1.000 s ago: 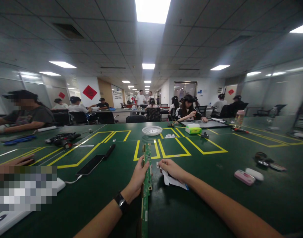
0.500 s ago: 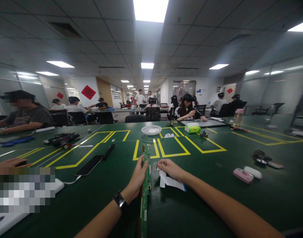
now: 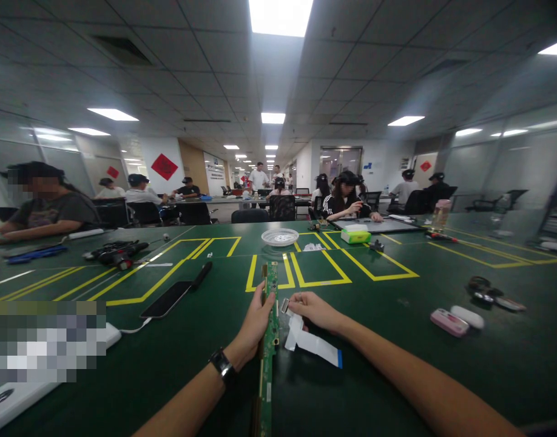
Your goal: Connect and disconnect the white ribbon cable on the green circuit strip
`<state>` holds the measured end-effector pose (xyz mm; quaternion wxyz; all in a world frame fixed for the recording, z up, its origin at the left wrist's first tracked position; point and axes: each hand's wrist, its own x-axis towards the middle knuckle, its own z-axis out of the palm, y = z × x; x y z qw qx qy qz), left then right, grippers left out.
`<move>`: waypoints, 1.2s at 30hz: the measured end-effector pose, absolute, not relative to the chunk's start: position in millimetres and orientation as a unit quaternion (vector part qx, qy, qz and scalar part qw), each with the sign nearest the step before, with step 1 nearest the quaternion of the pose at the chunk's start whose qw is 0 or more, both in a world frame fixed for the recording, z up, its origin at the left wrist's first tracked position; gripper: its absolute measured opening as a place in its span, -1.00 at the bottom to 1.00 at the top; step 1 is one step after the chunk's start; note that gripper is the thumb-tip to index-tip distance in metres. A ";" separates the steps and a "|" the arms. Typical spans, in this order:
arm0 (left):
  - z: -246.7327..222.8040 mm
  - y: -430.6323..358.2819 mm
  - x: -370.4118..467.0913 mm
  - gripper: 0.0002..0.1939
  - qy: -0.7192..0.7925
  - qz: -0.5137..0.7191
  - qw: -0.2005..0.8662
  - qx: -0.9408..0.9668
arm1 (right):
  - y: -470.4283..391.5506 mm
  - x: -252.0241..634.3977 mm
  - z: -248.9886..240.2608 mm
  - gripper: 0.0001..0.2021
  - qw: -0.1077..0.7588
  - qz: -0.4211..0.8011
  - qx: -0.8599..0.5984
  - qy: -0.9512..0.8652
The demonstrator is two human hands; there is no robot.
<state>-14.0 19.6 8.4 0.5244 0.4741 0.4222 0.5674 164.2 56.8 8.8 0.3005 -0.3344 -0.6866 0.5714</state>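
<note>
A long, narrow green circuit board [image 3: 268, 364] stretches away from me over the table, gripped near its far part by my left hand [image 3: 255, 318], thumb on its face. Just right of the board, my right hand [image 3: 312, 309] pinches the connector end of a white flat ribbon cable [image 3: 317, 347]. The cable's metal-edged connector [image 3: 284, 305] pokes out past the fingertips, close to the board's right edge but apart from it. Its folded white strip hangs below the hand and ends in a blue tip.
A phone [image 3: 167, 300] on a white cord lies to the left, near a white power strip [image 3: 23, 391]. Beyond stand a white round basket [image 3: 280, 237] and a green tissue pack [image 3: 355, 235]. Rightward are a pink case [image 3: 449, 322] and keys [image 3: 492, 294]. Several people sit around.
The ribbon cable's strip has swung and spread out more below my right hand, and its connector has tilted. Another person's hand at the left edge has gone from view.
</note>
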 end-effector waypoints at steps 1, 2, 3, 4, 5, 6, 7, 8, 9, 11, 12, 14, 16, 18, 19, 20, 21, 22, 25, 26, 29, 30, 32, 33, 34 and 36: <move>8.6 19.3 -14.2 -0.38 0.419 0.566 0.526 0.477 | 56.4 164.2 9.3 -0.61 0.301 0.570 -0.335 -0.687; 9.0 19.0 -14.3 -0.37 0.414 0.564 0.529 0.480 | 55.8 164.2 9.9 -0.61 0.302 0.569 -0.337 -0.687; 9.5 18.5 -14.4 -0.36 0.412 0.562 0.530 0.484 | 55.2 164.2 10.5 -0.61 0.300 0.569 -0.339 -0.687; 10.2 17.9 -14.5 -0.36 0.409 0.559 0.533 0.486 | 54.5 164.3 11.1 -0.61 0.296 0.569 -0.340 -0.687; 11.0 17.2 -14.4 -0.35 0.406 0.556 0.537 0.487 | 54.0 164.4 11.5 -0.61 0.292 0.570 -0.341 -0.688; 11.9 16.4 -14.4 -0.35 0.406 0.552 0.542 0.487 | 53.6 164.6 11.6 -0.61 0.289 0.570 -0.341 -0.689; 13.0 15.5 -14.2 -0.34 0.405 0.549 0.546 0.487 | 53.5 164.7 11.4 -0.61 0.287 0.570 -0.339 -0.691; 14.1 14.5 -14.0 -0.34 0.407 0.547 0.548 0.485 | 53.7 164.8 10.9 -0.62 0.287 0.570 -0.337 -0.693; 15.3 13.6 -13.7 -0.34 0.410 0.546 0.548 0.484 | 54.1 164.8 10.2 -0.62 0.288 0.568 -0.336 -0.694; 17.5 11.8 -13.1 -0.34 0.415 0.543 0.549 0.481 | 55.4 164.6 8.4 -0.63 0.292 0.565 -0.334 -0.696; 18.4 11.2 -12.8 -0.35 0.417 0.542 0.549 0.481 | 55.9 164.4 7.7 -0.64 0.294 0.564 -0.333 -0.696; 19.3 10.6 -12.3 -0.36 0.421 0.537 0.549 0.482 | 56.4 164.1 7.3 -0.63 0.294 0.564 -0.332 -0.696; 18.7 11.1 -12.0 -0.35 0.422 0.539 0.546 0.484 | 55.8 164.0 8.2 -0.63 0.289 0.562 -0.334 -0.699; 17.0 12.2 -12.0 -0.34 0.416 0.545 0.541 0.487 | 54.5 164.2 9.7 -0.63 0.284 0.561 -0.333 -0.703; 16.1 12.6 -12.0 -0.34 0.412 0.547 0.540 0.489 | 53.9 164.4 10.3 -0.63 0.283 0.562 -0.331 -0.704; 15.4 12.8 -11.9 -0.34 0.409 0.546 0.539 0.493 | 53.6 164.6 10.8 -0.63 0.283 0.564 -0.328 -0.704; 15.1 12.8 -11.9 -0.34 0.409 0.543 0.540 0.497 | 53.5 164.8 11.0 -0.63 0.283 0.565 -0.325 -0.704; 15.1 12.5 -11.8 -0.34 0.410 0.539 0.541 0.499 | 53.6 165.0 11.0 -0.63 0.284 0.566 -0.323 -0.704; 17.2 10.8 -11.6 -0.35 0.420 0.533 0.541 0.497 | 55.4 165.7 10.3 -0.64 0.283 0.564 -0.321 -0.707; 18.1 10.2 -11.5 -0.35 0.423 0.533 0.540 0.495 | 56.1 165.9 9.8 -0.64 0.284 0.563 -0.320 -0.707; 19.0 9.8 -11.3 -0.37 0.429 0.536 0.534 0.493 | 58.2 165.9 7.3 -0.65 0.285 0.560 -0.322 -0.708; 18.5 10.2 -11.2 -0.38 0.428 0.537 0.532 0.494 | 58.6 165.7 6.2 -0.64 0.284 0.559 -0.322 -0.709; 16.5 11.3 -11.1 -0.39 0.420 0.539 0.532 0.500 | 58.9 165.3 4.2 -0.63 0.282 0.554 -0.326 -0.713; 15.4 11.9 -11.2 -0.39 0.415 0.540 0.533 0.502 | 58.7 165.2 3.6 -0.63 0.282 0.551 -0.327 -0.714; 14.3 12.4 -11.4 -0.40 0.413 0.538 0.533 0.505 | 58.1 165.1 3.6 -0.62 0.283 0.548 -0.328 -0.716; 12.9 13.2 -11.9 -0.39 0.414 0.534 0.532 0.511 | 56.1 165.2 5.3 -0.63 0.282 0.544 -0.330 -0.718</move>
